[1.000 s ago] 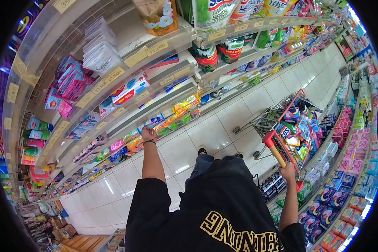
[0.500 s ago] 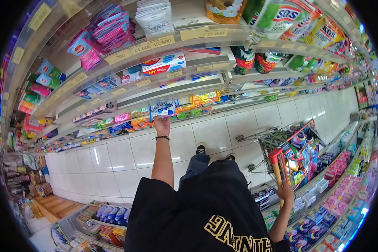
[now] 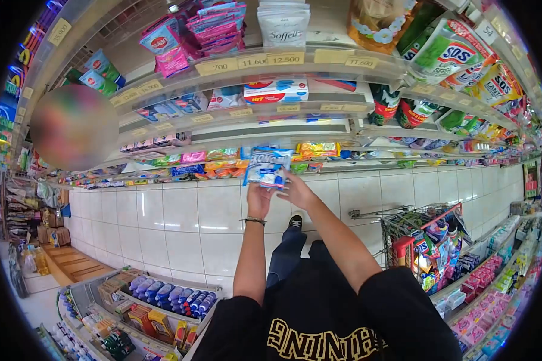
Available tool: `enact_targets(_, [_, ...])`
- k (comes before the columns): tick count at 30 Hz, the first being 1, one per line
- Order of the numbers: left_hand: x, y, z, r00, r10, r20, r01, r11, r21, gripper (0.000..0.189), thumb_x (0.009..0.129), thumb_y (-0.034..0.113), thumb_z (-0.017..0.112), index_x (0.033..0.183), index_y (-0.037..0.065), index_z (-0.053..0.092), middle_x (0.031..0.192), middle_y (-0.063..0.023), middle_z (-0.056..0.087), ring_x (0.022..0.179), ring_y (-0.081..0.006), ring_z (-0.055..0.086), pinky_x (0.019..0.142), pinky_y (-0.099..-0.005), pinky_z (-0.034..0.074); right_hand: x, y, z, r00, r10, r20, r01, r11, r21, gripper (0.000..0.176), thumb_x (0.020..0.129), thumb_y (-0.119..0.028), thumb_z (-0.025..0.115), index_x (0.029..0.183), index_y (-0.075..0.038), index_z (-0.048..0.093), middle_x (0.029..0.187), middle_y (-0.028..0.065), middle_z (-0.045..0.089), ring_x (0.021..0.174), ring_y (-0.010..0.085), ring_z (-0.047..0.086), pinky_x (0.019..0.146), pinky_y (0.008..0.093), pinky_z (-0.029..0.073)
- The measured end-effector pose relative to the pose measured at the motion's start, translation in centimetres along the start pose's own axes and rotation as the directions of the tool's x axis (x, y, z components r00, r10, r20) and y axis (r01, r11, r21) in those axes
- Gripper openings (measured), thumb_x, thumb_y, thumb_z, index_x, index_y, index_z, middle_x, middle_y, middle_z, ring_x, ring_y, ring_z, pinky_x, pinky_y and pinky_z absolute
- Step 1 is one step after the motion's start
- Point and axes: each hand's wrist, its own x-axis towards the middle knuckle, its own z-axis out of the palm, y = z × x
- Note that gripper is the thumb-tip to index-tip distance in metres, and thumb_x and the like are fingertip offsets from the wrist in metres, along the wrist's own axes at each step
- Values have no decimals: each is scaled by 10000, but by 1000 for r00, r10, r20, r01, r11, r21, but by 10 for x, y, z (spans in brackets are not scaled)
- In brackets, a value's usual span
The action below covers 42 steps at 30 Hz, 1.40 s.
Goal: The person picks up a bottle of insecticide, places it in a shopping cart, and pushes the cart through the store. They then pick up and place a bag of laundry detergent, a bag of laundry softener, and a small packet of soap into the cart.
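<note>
I am holding a blue-and-white packet [image 3: 267, 167] up in front of me, at 12 o'clock from my chest, level with the lower shelves [image 3: 319, 123] behind it. My left hand [image 3: 259, 201] is pinching the packet's bottom edge, fingers closed on it. My right hand [image 3: 295, 191] is meeting the packet at its 5 o'clock corner; the fingertips are lying on the wrapper, but I cannot tell whether they are gripping or only touching. The shopping cart [image 3: 403, 224] is standing at 4 o'clock, well apart from both hands and unattended. The tiled floor [image 3: 180, 222] is lying directly below the packet.

Hazards, as I am judging them:
- The wrapper looks smooth and soft. A pinch on one edge only is risking a slip, and the packet would be dropping to the tiles.
- Squeezing harder is risking a crushed or creased packet.
- With nobody holding the cart, a nudge could be setting it rolling.
</note>
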Motion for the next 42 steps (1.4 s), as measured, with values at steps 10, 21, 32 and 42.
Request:
enact_targets(10, [-107, -14, -1, 963, -244, 112, 174, 886, 430, 496, 923, 222, 570, 1368, 14, 503, 1355, -129, 599, 1245, -287, 585, 995, -521, 504, -88, 17, -47, 966, -184, 181, 181, 983, 34, 462, 895, -10, 705, 1331, -18, 549, 1250, 134, 669, 1138, 283, 673, 991, 447, 557])
enact_targets(21, [-119, -97, 196, 558, -747, 362, 326, 598, 732, 391, 971, 2, 607, 1354, -9, 533, 1249, -97, 667, 1143, -175, 647, 985, -351, 532, -289, 11, -137, 821, -531, -209, 562, 817, 133, 498, 810, 27, 749, 1282, -16, 600, 1193, 114, 707, 1086, 234, 690, 969, 405, 548])
enact_targets(32, [-226, -272, 336, 26, -916, 400, 70, 401, 913, 441, 959, 52, 666, 1366, -16, 510, 1278, -103, 643, 1134, -164, 642, 997, -325, 512, -476, 67, -236, 335, -596, -730, 916, 387, 104, 428, 822, 39, 749, 1223, -10, 606, 1129, 110, 707, 1016, 239, 708, 898, 406, 593])
enact_targets(42, [-288, -449, 387, 63, -968, 244, -147, 233, 961, 393, 966, 36, 620, 1345, 2, 524, 1227, -86, 666, 1093, -154, 644, 952, -316, 513, -528, 59, -403, 65, -590, -805, 942, 303, -147, 423, 843, 61, 702, 1246, 5, 587, 1127, 114, 708, 997, 206, 704, 872, 359, 583])
